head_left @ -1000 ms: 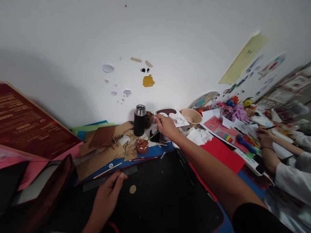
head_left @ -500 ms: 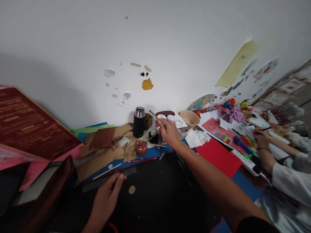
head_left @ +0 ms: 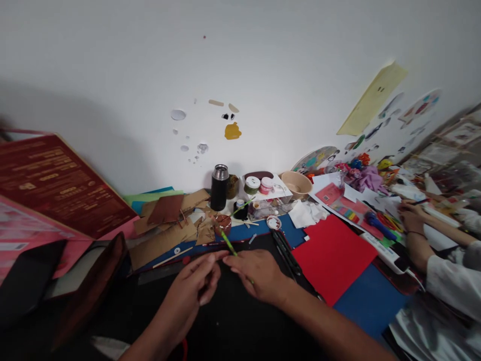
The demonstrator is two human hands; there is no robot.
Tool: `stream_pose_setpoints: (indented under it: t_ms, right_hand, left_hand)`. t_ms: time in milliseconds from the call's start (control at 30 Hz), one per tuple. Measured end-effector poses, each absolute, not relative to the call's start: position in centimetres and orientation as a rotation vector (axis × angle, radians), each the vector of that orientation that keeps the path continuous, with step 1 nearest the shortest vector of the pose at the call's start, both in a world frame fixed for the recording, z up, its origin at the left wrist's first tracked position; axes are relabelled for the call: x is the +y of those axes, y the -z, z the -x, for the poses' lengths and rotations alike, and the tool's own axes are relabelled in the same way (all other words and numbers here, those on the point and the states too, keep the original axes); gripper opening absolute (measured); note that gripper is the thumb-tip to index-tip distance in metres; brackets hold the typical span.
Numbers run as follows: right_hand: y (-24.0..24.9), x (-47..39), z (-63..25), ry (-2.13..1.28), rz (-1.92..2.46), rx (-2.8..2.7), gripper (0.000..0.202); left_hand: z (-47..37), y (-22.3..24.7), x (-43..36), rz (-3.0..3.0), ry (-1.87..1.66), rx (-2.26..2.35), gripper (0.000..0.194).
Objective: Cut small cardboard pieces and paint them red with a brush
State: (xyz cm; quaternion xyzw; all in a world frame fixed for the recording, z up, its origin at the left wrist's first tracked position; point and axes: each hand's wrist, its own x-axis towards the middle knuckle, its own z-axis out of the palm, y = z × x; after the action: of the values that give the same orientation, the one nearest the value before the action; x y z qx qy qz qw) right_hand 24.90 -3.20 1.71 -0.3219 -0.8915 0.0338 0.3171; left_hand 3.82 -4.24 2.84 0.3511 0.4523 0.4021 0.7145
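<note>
My right hand (head_left: 259,273) grips a paintbrush (head_left: 227,241) with a green handle, its bristle end toward the paint jar. My left hand (head_left: 197,281) is beside it, fingers bent and fingertips close to the right fingertips; whatever they may hold is hidden. Both hands are above a black mat (head_left: 240,326). Just beyond them is the small jar of reddish-brown paint (head_left: 224,225), with a second green-handled brush (head_left: 244,206) leaning out of it.
A black flask (head_left: 219,190), cardboard scraps (head_left: 161,245) and lidded paint pots (head_left: 252,185) stand or lie by the wall. Right are a tan bowl (head_left: 296,184), red paper (head_left: 334,258) and a co-worker's hands (head_left: 411,218). A red board (head_left: 63,185) leans at left.
My right hand with the brush has come down and back from the pots to the left hand. The left hand has moved right and slightly up. The round tan disc on the mat is now out of sight.
</note>
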Motion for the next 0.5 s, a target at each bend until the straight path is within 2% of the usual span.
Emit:
stream_pose_setpoints:
  t_ms: [267, 433, 500]
  right_hand:
    - [0.0, -4.0, -23.9, -0.049, 0.739, -2.452, 0.052]
    - [-1.0, -2.7, -25.3, -0.117, 0.900, -2.384, 0.044]
    - [-1.7, -1.1, -26.7, -0.193, 1.029, -2.205, 0.040]
  left_hand:
    - [-5.9, -2.1, -4.0, -0.627, -0.950, 0.966, 0.059]
    - [-3.9, -2.8, -2.5, -0.655, -1.400, 1.173, 0.050]
    - [-2.8, -2.4, -2.7, -0.690, -1.438, 1.252, 0.053]
